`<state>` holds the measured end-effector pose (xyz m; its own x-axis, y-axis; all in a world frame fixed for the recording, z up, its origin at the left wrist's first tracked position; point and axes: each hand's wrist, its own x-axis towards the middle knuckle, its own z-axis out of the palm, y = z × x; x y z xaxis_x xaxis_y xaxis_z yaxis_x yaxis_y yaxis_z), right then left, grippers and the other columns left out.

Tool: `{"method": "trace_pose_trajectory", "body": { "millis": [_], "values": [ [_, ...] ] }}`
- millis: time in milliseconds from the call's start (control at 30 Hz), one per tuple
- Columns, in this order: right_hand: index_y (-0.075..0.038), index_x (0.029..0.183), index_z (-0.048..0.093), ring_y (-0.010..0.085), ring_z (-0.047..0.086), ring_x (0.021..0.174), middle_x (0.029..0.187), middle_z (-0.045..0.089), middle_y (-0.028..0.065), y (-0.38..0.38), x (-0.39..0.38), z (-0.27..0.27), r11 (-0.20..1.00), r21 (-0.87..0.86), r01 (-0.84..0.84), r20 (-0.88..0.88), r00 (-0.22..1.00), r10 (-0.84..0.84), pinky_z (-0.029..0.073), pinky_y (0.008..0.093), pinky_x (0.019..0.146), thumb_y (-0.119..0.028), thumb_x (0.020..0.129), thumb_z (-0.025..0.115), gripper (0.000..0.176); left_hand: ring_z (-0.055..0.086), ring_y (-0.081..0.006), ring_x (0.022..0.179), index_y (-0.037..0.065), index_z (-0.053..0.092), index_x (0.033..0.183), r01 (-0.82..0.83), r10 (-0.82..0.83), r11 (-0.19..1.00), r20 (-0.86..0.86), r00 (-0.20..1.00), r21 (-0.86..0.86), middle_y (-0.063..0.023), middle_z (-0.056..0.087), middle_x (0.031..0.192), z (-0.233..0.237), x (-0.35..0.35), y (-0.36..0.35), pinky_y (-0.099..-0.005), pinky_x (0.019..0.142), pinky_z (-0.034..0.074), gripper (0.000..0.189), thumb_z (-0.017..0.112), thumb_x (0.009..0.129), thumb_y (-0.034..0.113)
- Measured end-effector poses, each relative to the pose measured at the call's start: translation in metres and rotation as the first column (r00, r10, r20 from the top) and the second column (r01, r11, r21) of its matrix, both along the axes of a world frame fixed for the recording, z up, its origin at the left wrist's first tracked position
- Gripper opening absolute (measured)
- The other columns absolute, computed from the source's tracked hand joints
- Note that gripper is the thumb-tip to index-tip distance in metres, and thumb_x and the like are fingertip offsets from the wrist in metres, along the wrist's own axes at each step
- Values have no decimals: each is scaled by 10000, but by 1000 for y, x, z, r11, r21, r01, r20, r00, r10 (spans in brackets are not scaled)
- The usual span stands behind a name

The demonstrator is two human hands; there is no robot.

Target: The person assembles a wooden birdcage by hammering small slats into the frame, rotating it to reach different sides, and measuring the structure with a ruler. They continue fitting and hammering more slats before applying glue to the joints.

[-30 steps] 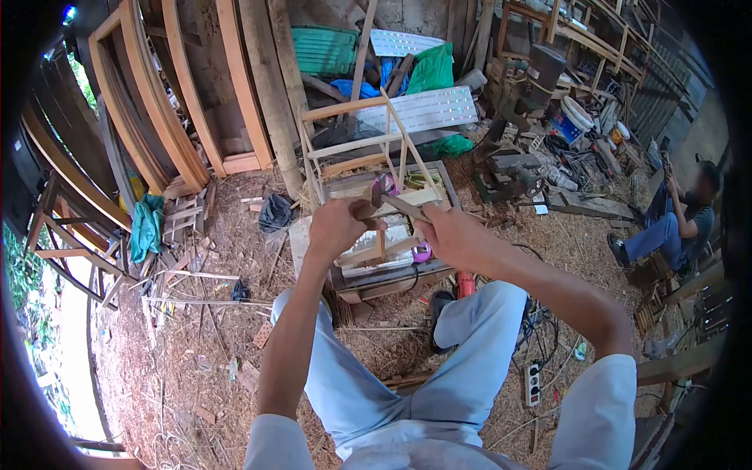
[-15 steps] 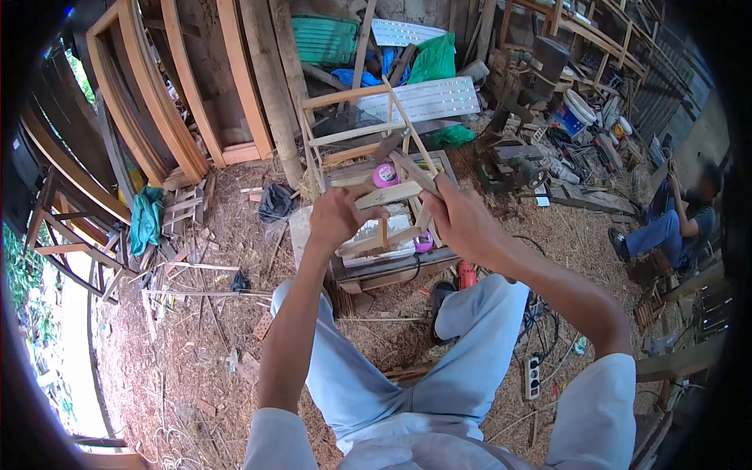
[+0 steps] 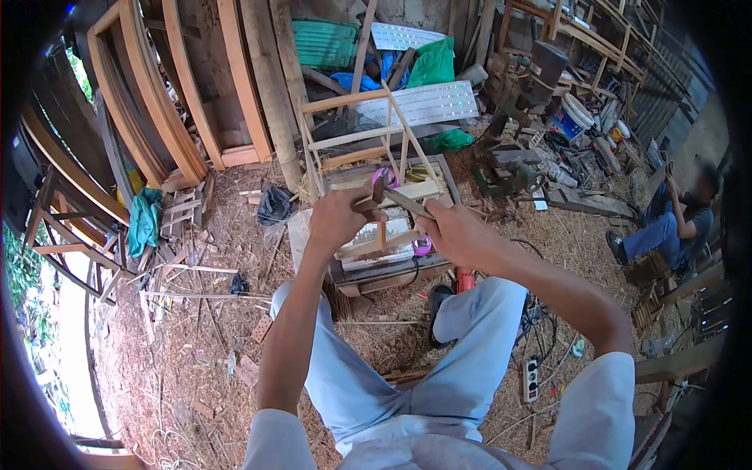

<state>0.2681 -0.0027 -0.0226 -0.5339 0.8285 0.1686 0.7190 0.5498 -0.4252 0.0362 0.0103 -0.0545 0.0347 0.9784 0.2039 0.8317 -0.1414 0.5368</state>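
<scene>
My right hand (image 3: pixel 456 229) is wrapped round the wooden handle of a hammer (image 3: pixel 407 205). The dark hammer head is down beside the fingers of my left hand (image 3: pixel 338 221). That hand is closed at the near rail of a light wooden frame (image 3: pixel 351 139); whether a nail is between its fingers is too small to see. The frame stands on a low wooden workbench (image 3: pixel 368 280) in front of my knees. A pink tape roll (image 3: pixel 423 245) sits by the frame's near right corner, and another pink round thing lies partly hidden behind the hammer.
A red power tool (image 3: pixel 466 280) lies near my foot, with cords beside it. A power strip (image 3: pixel 531 381) rests on the shaving-covered floor. Curved wooden frames (image 3: pixel 149 94) lean at the left. At the right a person (image 3: pixel 677 215) sits. Scrap and buckets fill the back right.
My right hand has brought the hammer down and left, from raised above the frame to right beside my left fingers. My left hand stays nearly in place.
</scene>
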Motion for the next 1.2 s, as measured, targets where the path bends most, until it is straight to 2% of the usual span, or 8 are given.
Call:
{"method": "trace_pose_trajectory", "body": {
  "millis": [67,200,267,467,700,933,1033,1200],
  "values": [
    [32,958,500,478,591,631,642,580,260,-4,-3,17,1000,-25,18,-85,996,-20,454,530,574,-231,967,491,263,661,-333,799,224,720,1047,16,-13,988,-21,1000,156,-145,687,829,-14,-2,3,-422,707,515,470,783,664,489],
    [30,992,512,487,593,644,646,589,263,-8,-4,16,998,-17,60,-274,960,-62,472,538,604,-241,967,481,274,662,-329,859,163,717,1026,10,-11,1000,-57,998,-14,-141,694,882,3,2,0,-403,758,517,487,800,658,471],
    [22,960,507,484,592,631,639,588,262,-3,0,-12,1000,8,29,21,999,-29,472,535,598,-243,965,486,265,662,-327,861,169,718,1023,-1,2,1000,-36,999,29,-135,697,886,0,1,0,-401,764,518,497,800,651,488],
    [15,960,509,489,598,641,638,593,260,-7,-7,28,996,-50,69,-254,964,-80,479,555,626,-252,965,481,268,662,-319,859,189,711,1045,7,-5,999,-50,999,34,-133,696,868,3,2,-1,-400,748,515,489,789,661,481],
    [19,980,506,482,596,624,642,587,255,0,0,3,999,27,-20,12,1000,20,479,553,599,-271,976,462,294,662,-320,872,208,709,1053,5,-4,1000,-41,999,31,-123,699,903,-5,-2,3,-415,766,513,506,767,663,524],
    [29,982,510,468,608,647,637,588,250,-5,-4,-1,999,22,45,-217,975,-39,463,551,611,-251,975,472,282,657,-323,857,230,711,1045,-5,6,1000,-58,998,16,-128,695,876,2,2,0,-423,754,514,499,775,649,526],
    [36,957,501,469,594,605,576,560,239,-3,-4,2,997,73,14,15,1000,-15,448,549,574,-234,972,482,270,658,-326,851,207,710,1045,-8,11,999,-59,998,50,-128,695,880,-2,1,1,-418,748,514,494,776,660,509],
    [23,994,511,473,615,703,691,603,259,-6,-8,26,993,-51,105,-271,956,-115,473,553,642,-251,975,461,279,656,-338,809,172,714,1031,41,-35,995,-70,997,90,-130,686,828,-6,-1,2,-410,716,511,490,787,662,486]
  ]
}}
